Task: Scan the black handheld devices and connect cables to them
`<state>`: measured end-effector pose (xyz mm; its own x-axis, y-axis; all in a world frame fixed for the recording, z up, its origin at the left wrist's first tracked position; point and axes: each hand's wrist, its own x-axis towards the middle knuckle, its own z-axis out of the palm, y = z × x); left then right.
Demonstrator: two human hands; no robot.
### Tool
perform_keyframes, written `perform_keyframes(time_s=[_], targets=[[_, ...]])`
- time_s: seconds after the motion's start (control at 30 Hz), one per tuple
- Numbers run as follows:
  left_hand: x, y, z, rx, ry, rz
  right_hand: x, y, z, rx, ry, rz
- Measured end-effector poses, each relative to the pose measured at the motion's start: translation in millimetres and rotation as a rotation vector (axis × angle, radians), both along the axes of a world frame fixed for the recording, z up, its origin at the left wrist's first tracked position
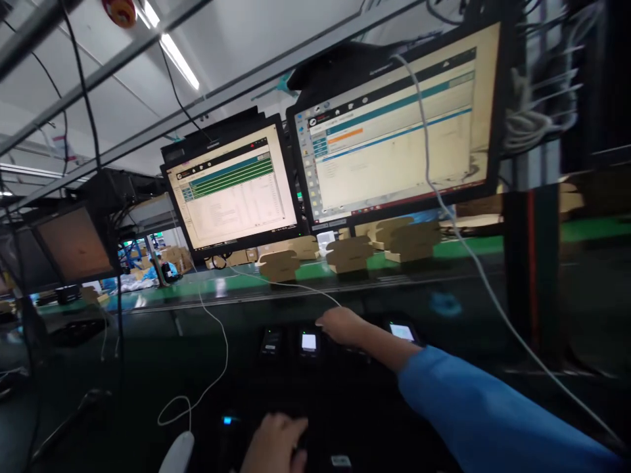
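My right hand (345, 326) rests curled over a small dark device with a lit screen (309, 341), just below the left flat monitor (231, 187); whether it grips, I cannot tell. My left hand (276, 443) lies nearer me, fingers loosely bent, grasp unclear. The device looks light, rigid, fragile; best held by its edges.

The right hand (342, 326) is bare, and behind its fingers a loose bright blue fabric sleeve (488, 414) covers the forearm from the wrist back. The left hand (273, 443) is also bare, its fingers without rings or glove.

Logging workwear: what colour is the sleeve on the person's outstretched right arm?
Plain bright blue sleeve, shown in the head view.
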<state>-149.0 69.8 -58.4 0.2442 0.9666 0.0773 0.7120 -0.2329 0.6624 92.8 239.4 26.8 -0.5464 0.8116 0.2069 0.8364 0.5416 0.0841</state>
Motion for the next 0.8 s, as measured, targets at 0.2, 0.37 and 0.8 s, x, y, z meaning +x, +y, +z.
perform_keyframes(time_s=[0.2,0.37,0.8], targets=[[61,82,22.1,0.233,0.552,-0.121,16,-47,33.5,0.207,0.152,-0.004],[64,105,8.8,0.297,0.572,-0.168,45,-73,63.6,0.301,0.250,0.038],[96,293,27.9,0.231,0.577,0.009,72,-53,59.8,0.391,0.421,0.100]])
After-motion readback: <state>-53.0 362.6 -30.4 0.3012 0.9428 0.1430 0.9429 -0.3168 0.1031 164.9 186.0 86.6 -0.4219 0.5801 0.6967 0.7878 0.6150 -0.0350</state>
